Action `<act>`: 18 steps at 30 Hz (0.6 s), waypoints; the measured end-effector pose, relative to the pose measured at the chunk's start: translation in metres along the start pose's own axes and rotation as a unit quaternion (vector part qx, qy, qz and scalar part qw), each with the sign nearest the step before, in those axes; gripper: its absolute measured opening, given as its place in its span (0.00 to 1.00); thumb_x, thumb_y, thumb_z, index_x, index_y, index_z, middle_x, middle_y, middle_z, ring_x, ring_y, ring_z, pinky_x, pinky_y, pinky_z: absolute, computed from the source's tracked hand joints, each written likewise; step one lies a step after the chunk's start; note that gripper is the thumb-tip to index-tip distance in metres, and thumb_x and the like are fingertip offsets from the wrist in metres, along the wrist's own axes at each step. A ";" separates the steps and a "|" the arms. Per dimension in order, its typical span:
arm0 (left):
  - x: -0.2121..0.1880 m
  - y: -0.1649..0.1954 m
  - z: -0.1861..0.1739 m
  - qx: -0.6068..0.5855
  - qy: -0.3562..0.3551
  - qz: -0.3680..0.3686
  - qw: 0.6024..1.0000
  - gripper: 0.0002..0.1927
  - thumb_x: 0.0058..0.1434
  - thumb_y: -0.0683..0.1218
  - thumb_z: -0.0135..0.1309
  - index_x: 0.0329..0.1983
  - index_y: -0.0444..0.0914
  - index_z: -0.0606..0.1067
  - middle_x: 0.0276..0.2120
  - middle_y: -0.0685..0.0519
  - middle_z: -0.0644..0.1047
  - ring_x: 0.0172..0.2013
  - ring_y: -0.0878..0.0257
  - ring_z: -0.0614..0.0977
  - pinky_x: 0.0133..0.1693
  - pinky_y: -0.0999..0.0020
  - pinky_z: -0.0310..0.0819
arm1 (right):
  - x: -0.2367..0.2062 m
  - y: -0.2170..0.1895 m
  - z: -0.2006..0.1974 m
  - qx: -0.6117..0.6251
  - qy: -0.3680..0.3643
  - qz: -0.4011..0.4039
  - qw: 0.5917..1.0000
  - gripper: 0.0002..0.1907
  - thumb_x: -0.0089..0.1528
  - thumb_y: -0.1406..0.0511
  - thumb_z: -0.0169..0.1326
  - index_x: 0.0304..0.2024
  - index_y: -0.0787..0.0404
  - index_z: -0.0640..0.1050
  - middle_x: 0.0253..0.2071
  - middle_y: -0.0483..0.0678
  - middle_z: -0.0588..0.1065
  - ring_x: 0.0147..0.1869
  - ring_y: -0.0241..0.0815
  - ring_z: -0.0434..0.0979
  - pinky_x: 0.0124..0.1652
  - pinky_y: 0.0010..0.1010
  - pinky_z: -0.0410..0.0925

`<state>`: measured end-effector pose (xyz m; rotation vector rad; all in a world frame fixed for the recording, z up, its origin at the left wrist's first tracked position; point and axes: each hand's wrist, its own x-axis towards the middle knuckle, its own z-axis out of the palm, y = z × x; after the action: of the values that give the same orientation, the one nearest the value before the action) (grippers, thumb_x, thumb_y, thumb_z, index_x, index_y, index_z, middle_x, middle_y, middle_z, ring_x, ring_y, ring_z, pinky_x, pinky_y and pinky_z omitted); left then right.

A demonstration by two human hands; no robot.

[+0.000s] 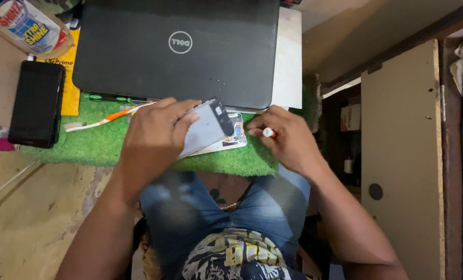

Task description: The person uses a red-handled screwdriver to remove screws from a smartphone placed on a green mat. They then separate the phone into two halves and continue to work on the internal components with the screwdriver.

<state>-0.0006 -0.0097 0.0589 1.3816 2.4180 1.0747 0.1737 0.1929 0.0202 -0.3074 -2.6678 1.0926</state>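
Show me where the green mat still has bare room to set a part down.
Bare mat lies between the black phone and the left hand, below the orange toothbrush. It is crowded from the opened phone to the right hand; the closed laptop covers the far edge.

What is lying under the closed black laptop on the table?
Under the closed black laptop a white sheet sticks out on one side, and the green mat reaches under its near edge. The rest beneath is covered.
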 end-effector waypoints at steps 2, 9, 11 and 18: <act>0.002 -0.008 -0.001 -0.001 -0.023 0.004 1.000 0.11 0.63 0.44 0.55 0.46 0.37 0.82 0.35 0.45 0.81 0.38 0.45 0.81 0.43 0.55 0.73 | -0.001 0.000 0.005 -0.033 -0.008 0.009 0.999 0.07 0.59 0.67 0.63 0.41 0.57 0.82 0.39 0.47 0.77 0.38 0.45 0.81 0.38 0.35 0.73; -0.008 -0.022 0.016 0.050 0.038 0.120 0.991 0.11 0.64 0.46 0.58 0.46 0.37 0.82 0.41 0.46 0.82 0.41 0.46 0.81 0.47 0.55 0.73 | -0.001 0.002 0.016 -0.091 -0.012 -0.002 0.996 0.12 0.56 0.69 0.62 0.43 0.53 0.82 0.39 0.45 0.76 0.36 0.48 0.80 0.36 0.38 0.72; -0.010 -0.024 0.024 0.078 0.070 0.151 0.983 0.10 0.65 0.47 0.60 0.46 0.37 0.82 0.39 0.47 0.81 0.40 0.47 0.81 0.47 0.55 0.73 | -0.001 0.003 0.021 -0.136 -0.008 -0.043 0.990 0.15 0.53 0.70 0.60 0.43 0.54 0.79 0.40 0.46 0.74 0.39 0.51 0.80 0.35 0.40 0.72; -0.009 -0.024 0.029 0.028 0.029 0.130 0.991 0.08 0.63 0.45 0.62 0.43 0.37 0.82 0.29 0.49 0.74 0.31 0.51 0.78 0.36 0.58 0.72 | 0.000 0.002 0.019 -0.196 -0.078 -0.017 0.977 0.13 0.59 0.67 0.62 0.44 0.58 0.73 0.42 0.51 0.72 0.36 0.56 0.77 0.33 0.47 0.70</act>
<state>0.0014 -0.0096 0.0202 1.7468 2.3706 1.1244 0.1679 0.1819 0.0055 -0.2527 -3.0090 0.5932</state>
